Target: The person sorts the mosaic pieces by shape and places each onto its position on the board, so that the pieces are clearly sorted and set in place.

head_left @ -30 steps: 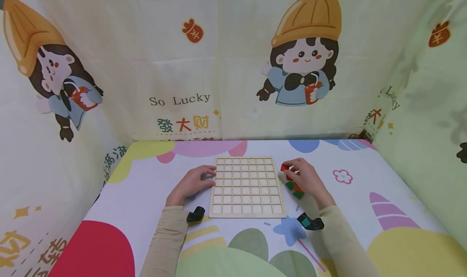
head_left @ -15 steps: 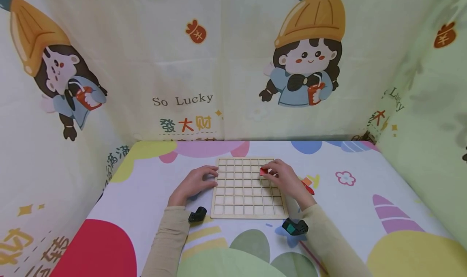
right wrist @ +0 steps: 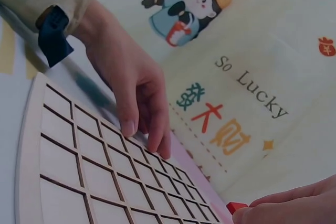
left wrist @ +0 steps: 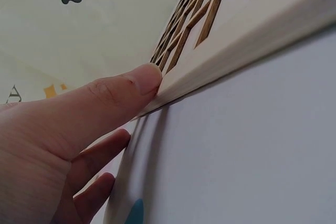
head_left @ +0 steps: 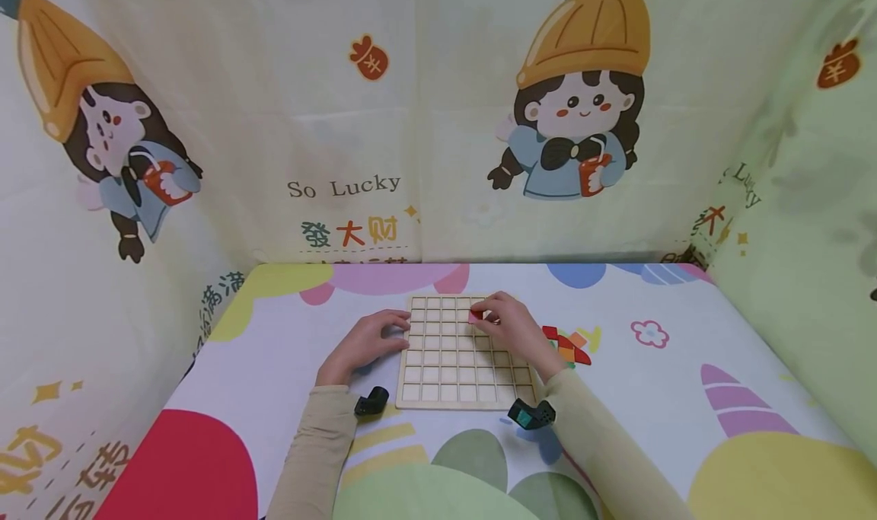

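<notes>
A square wooden grid board (head_left: 466, 406) lies on the table, its cells bare where they show. My right hand (head_left: 515, 328) is over the board's upper right part, pinching a small red block (head_left: 475, 317) between thumb and fingertips. In the right wrist view the red block (right wrist: 237, 206) sticks out past the fingertips, just beyond the grid's edge. My left hand (head_left: 365, 345) rests at the board's left side with relaxed fingers. The left wrist view has its thumb (left wrist: 144, 80) touching the board's side edge, the other fingers lower down beside it.
Several small coloured blocks (head_left: 567, 347), red, orange and green, lie right of the board, partly behind my right forearm. A patterned cloth (head_left: 637, 398) covers the table. Printed fabric walls (head_left: 452, 223) stand behind it and at both sides.
From the pile at the right, my right hand has moved left over the board with the red block, then slightly further left and away. The left hand stays at the board's edge.
</notes>
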`<state>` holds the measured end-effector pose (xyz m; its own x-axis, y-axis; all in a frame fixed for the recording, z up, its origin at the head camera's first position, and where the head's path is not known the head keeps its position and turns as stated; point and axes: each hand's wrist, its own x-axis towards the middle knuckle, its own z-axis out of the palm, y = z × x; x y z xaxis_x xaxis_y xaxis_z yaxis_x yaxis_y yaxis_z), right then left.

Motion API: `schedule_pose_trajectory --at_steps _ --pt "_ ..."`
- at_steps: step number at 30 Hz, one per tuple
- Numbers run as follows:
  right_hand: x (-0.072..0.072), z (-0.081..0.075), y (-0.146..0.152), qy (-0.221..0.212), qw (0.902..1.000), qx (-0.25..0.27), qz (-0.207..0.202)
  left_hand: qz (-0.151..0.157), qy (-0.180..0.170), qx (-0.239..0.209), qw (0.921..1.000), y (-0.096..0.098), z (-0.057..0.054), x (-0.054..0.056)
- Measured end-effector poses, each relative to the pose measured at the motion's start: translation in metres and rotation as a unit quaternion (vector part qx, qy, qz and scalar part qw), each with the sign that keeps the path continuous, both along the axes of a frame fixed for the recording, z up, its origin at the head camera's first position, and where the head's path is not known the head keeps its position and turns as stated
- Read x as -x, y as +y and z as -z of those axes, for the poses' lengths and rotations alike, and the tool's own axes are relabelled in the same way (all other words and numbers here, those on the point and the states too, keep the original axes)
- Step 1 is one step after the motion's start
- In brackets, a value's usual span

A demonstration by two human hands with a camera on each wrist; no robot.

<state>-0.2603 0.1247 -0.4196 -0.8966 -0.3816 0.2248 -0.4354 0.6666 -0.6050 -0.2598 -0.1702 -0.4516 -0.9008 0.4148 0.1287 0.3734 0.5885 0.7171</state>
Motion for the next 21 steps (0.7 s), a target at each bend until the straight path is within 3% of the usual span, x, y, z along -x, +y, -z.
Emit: schedule_pose_trajectory --at_steps 21 --pt "0.011 0.002 -0.023 -0.015 0.9998 -0.001 -0.010 -0.002 0.007 0.016 0.9998 -0.001 0.001 0.002"
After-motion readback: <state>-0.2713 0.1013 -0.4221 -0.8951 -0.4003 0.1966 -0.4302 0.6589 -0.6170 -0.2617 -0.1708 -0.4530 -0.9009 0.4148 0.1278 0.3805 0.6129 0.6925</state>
